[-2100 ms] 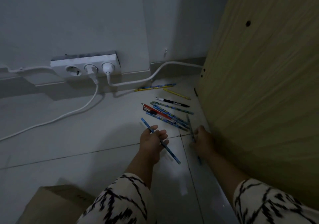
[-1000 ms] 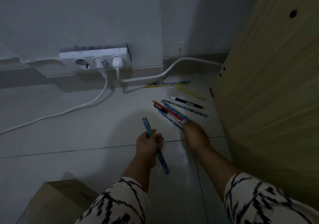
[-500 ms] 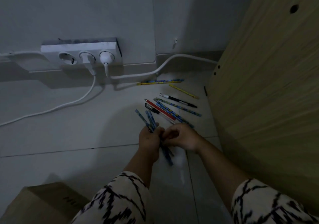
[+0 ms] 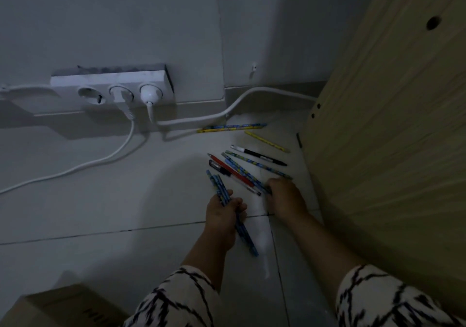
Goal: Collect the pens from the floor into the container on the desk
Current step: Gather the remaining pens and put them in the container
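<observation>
While the left hand (image 4: pixel 222 215) holds a few blue pens (image 4: pixel 228 205), the right hand (image 4: pixel 283 195) closes on another; most pens (image 4: pixel 252 161) lie on the floor (image 4: pixel 100 200), container unseen

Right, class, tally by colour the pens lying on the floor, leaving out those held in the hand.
Blue patterned pens: 3
Yellow pens: 2
Black pens: 2
Red pen: 1
Total: 8

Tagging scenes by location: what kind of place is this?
Probably a room corner in a home or office, at floor level: tiled floor, a wall power strip with white cables, a wooden furniture panel, pens scattered on the floor.
</observation>
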A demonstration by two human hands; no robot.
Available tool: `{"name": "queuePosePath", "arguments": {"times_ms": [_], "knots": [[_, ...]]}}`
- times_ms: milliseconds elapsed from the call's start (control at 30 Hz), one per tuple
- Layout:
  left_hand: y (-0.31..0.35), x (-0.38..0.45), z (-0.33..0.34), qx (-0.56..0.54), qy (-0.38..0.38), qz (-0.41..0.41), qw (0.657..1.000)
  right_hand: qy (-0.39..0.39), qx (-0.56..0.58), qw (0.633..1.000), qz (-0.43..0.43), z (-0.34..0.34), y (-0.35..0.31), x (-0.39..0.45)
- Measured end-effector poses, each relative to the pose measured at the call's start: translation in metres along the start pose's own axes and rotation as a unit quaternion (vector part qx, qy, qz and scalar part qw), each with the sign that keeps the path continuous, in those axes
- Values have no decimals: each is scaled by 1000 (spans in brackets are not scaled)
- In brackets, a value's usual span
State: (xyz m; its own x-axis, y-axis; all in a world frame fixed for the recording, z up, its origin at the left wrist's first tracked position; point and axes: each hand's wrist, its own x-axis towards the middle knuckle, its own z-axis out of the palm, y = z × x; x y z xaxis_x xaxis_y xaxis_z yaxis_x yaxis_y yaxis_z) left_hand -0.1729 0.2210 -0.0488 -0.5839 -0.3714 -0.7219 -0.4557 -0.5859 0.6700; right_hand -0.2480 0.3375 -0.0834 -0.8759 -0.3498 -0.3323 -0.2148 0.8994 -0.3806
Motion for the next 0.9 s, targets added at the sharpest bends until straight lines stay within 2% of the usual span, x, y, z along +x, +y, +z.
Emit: {"name": "queuePosePath", "arguments": {"times_ms": [167, 333, 400, 533, 733, 800, 900], "knots": [[4, 0, 1, 2, -4, -1, 1000, -56, 15, 996, 71, -5, -3, 0], [7, 3, -5, -8, 2, 6, 1000, -50, 73, 993, 83, -15, -4, -8], [7, 5, -7, -9, 5, 10, 1000, -54, 126, 989, 59, -25, -10, -9], [7, 3, -9, -24, -8, 8, 1000, -171, 192, 966, -25, -39, -26, -12], [15, 2, -11, -75, -6, -9, 997, -235, 212, 947, -53, -39, -42, -17], [18, 2, -11, -80, -3, -9, 997, -223, 236, 945, -45, -38, -42, -16], [19, 1, -12, -70, -10, -10, 997, -70, 293, 953, 26, -28, -32, -7]]}}
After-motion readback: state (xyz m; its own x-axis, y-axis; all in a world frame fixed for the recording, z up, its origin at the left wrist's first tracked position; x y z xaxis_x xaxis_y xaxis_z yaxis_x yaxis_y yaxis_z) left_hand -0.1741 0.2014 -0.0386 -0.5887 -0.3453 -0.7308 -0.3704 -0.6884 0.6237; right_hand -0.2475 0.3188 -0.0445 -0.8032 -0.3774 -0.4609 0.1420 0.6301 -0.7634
